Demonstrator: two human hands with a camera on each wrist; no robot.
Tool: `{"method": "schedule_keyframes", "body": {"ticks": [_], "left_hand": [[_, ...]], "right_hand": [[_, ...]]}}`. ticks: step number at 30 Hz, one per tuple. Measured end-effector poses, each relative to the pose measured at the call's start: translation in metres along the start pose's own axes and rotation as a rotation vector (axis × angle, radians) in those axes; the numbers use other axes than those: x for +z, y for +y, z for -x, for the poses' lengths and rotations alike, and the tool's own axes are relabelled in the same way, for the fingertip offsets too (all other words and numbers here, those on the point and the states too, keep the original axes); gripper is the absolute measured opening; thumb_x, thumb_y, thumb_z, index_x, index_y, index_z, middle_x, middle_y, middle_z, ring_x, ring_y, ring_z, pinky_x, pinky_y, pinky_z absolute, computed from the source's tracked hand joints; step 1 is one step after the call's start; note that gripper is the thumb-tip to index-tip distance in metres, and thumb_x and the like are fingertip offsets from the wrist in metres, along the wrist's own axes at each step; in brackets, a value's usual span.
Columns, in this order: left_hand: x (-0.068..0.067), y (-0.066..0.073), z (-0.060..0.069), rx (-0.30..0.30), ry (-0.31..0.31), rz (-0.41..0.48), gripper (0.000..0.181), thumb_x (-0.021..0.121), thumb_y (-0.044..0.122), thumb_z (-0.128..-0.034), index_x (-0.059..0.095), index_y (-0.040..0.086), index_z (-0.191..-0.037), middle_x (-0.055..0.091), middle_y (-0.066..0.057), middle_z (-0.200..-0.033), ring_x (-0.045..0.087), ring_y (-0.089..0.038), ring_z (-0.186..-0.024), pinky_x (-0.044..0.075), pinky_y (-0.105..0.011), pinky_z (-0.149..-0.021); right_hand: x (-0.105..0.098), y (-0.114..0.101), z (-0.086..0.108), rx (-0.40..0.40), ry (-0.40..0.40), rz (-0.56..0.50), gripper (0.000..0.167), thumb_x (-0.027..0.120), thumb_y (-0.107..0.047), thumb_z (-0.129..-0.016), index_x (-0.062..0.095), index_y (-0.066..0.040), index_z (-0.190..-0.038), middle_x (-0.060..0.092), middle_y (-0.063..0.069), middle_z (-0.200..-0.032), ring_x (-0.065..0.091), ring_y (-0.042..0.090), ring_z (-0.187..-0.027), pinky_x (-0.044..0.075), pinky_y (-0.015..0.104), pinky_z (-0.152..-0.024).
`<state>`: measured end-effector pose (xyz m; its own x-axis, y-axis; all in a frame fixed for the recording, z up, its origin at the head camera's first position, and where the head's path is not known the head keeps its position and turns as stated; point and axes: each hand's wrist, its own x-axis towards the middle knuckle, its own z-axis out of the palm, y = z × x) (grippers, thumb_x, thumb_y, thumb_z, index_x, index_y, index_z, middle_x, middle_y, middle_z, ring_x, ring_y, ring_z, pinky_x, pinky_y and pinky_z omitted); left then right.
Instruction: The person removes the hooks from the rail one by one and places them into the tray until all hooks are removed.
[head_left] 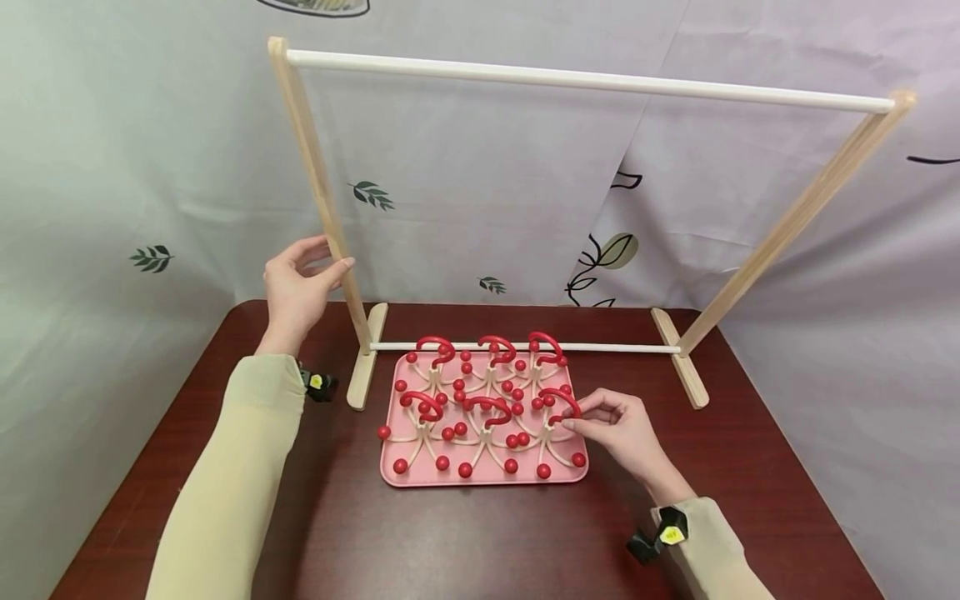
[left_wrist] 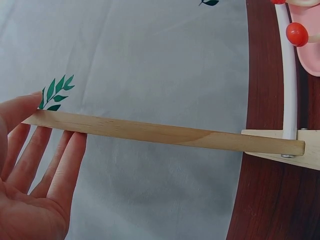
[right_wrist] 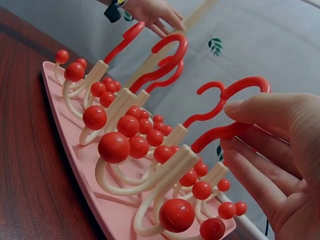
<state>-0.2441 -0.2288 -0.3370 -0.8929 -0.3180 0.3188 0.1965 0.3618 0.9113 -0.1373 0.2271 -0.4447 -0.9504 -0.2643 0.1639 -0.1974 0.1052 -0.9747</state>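
My left hand [head_left: 295,287] holds the left wooden post [head_left: 309,154] of a standing rack at its lower half. In the left wrist view the thumb lies on one side of that post [left_wrist: 150,133] and the fingers on the other. At the right front of a pink tray [head_left: 487,482], my right hand [head_left: 621,429] pinches the red hook [right_wrist: 217,135] of a cream hanger [right_wrist: 172,167] with ball-tipped arms. This hanger still stands among the others on the tray. Several similar hangers with red hooks [head_left: 486,402] sit there in two rows, their arms overlapping.
A white upper bar [head_left: 585,79] and a white lower bar [head_left: 622,348] join the two posts. The rack's feet [head_left: 681,358] rest on the dark red table [head_left: 465,542], behind and beside the tray. Patterned cloth [head_left: 465,208] hangs behind.
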Motion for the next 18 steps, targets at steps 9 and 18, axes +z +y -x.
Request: {"method": "schedule_keyframes", "body": {"ticks": [9, 18], "left_hand": [[0.0, 0.001, 0.001, -0.005, 0.006, -0.002, 0.048, 0.084, 0.026, -0.0871, 0.069, 0.014, -0.131, 0.07, -0.009, -0.122, 0.071, -0.012, -0.097, 0.059, -0.018, -0.072], [0.001, 0.0, 0.0, -0.007, 0.002, 0.003, 0.048, 0.084, 0.027, -0.0872, 0.07, 0.014, -0.131, 0.07, -0.008, -0.121, 0.071, -0.015, -0.099, 0.059, -0.018, -0.072]], "right_hand": [[0.002, 0.0, 0.003, 0.002, -0.031, 0.004, 0.023, 0.083, 0.003, -0.083, 0.071, 0.007, -0.103, 0.073, 0.022, -0.1, 0.075, 0.029, -0.087, 0.061, 0.035, -0.082], [-0.006, -0.021, 0.0, -0.091, 0.018, -0.017, 0.03, 0.079, 0.007, -0.085, 0.071, 0.007, -0.114, 0.072, 0.022, -0.11, 0.072, 0.035, -0.097, 0.06, 0.037, -0.084]]}}
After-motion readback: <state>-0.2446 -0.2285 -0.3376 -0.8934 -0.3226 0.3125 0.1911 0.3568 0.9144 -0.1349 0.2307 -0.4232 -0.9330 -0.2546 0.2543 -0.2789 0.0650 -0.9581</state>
